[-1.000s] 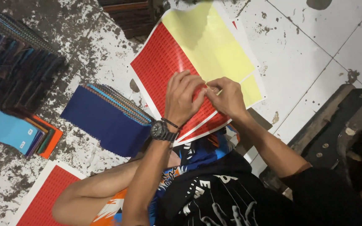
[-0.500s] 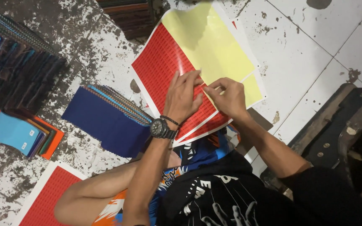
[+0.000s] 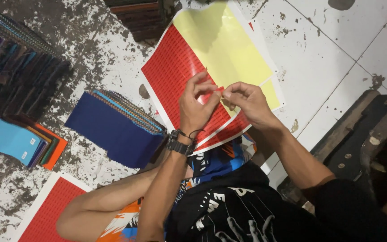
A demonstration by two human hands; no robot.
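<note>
A large sheet of small red stickers lies on the floor in front of me, and its upper right part is bare yellow backing. More such sheets lie under it. My left hand, with a black watch on its wrist, and my right hand meet over the lower part of the sheet. Both pinch one small red sticker between their fingertips, just above the sheet.
A stack of dark blue cloth pieces lies left of the sheet. Farther left are a dark stack and an orange and blue stack. Another red sticker sheet lies at the lower left. A dark wooden block stands at the right.
Both hands have shifted slightly up over the sheet. The fingers, pressed on the sheet before, now hold a small red sticker between them.
</note>
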